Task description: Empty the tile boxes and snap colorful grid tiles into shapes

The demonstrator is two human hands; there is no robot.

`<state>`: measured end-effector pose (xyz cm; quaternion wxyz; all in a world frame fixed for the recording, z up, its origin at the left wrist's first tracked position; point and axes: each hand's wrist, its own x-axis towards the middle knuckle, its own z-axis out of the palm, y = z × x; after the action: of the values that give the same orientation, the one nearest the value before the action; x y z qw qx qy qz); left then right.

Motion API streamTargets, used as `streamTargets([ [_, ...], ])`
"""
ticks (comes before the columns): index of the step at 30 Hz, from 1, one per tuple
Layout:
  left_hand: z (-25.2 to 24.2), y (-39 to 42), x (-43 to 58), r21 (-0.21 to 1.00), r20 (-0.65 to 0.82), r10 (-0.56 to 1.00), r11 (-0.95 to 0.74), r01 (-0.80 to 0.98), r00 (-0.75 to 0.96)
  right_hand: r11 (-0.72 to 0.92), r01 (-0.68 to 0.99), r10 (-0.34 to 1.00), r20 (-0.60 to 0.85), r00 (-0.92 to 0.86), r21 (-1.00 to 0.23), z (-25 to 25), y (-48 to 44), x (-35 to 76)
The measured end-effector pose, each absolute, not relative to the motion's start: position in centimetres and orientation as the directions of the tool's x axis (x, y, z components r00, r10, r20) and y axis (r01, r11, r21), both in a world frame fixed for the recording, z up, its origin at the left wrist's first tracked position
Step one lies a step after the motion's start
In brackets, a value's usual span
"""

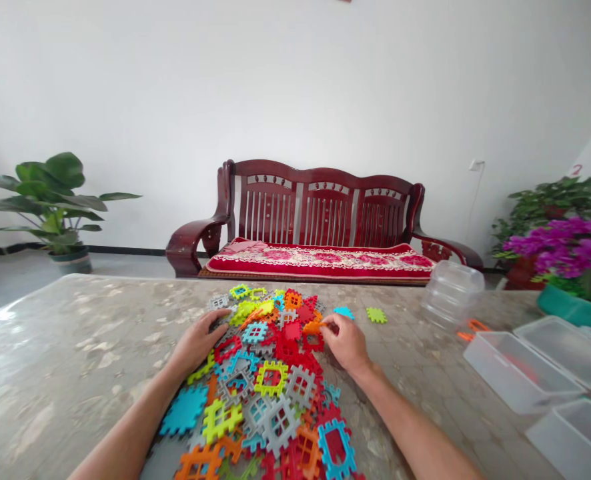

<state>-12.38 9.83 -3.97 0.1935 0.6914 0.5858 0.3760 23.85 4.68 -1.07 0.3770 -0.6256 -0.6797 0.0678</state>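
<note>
Pinching an orange plastic block [313, 327] between the thumb and fingertips of my right hand [344, 345], I hold it in a narrow grip at the far side of a heap of interlocking waffle blocks [270, 380] on a marble-patterned table [65, 333]. My left hand [198, 343] lies open on the heap's left side, fingers loosely spread, holding nothing I can make out. A blue block [344, 312] and a green block [376, 315] sit apart from the heap, off to the right.

The notched edges could snag, so a sharp tug might drag neighbouring blocks along or scatter the pile. Smooth plastic in so small a pinch could also slip from my fingers. Reaching carelessly to the right is another risk: a stack of clear plastic containers [450, 293] and open clear plastic boxes [523, 370] stand close enough to be knocked.
</note>
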Motion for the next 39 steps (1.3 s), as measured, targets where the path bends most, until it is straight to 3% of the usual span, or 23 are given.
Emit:
streamTargets([
  [7,-3.8,9.7,-12.3,0.708,0.288,0.957,-0.237,0.666,0.034,0.186,0.909,0.839,0.542,0.051,-0.374,-1.2,5.0,26.0],
  [16,-3.8,9.9,-12.3,0.711,0.296,0.955,-0.237,0.663,0.024,0.119,0.932,0.804,0.583,0.112,-0.343,-1.3,5.2,27.9],
  [21,-4.0,10.0,-12.5,0.707,0.31,0.95,-0.255,0.66,0.034,0.274,0.879,0.777,0.628,0.037,-0.39,-1.4,4.9,27.6],
  [25,-4.2,10.1,-12.6,0.707,0.31,0.95,-0.261,0.658,0.044,0.409,0.838,0.81,0.567,-0.152,-0.36,-1.5,4.5,26.9],
  [29,-4.3,10.1,-12.6,0.71,0.302,0.953,-0.251,0.658,0.037,0.446,0.832,0.841,0.473,-0.264,-0.329,-1.4,4.4,26.7],
  [35,-4.1,10.0,-12.5,0.71,0.303,0.953,-0.242,0.661,0.024,0.405,0.867,0.873,0.407,-0.271,-0.29,-1.6,4.5,26.8],
  [39,-4.2,10.1,-12.6,0.706,0.307,0.951,-0.251,0.662,0.034,0.425,0.858,0.851,0.452,-0.268,-0.289,-1.8,4.7,26.6],
])
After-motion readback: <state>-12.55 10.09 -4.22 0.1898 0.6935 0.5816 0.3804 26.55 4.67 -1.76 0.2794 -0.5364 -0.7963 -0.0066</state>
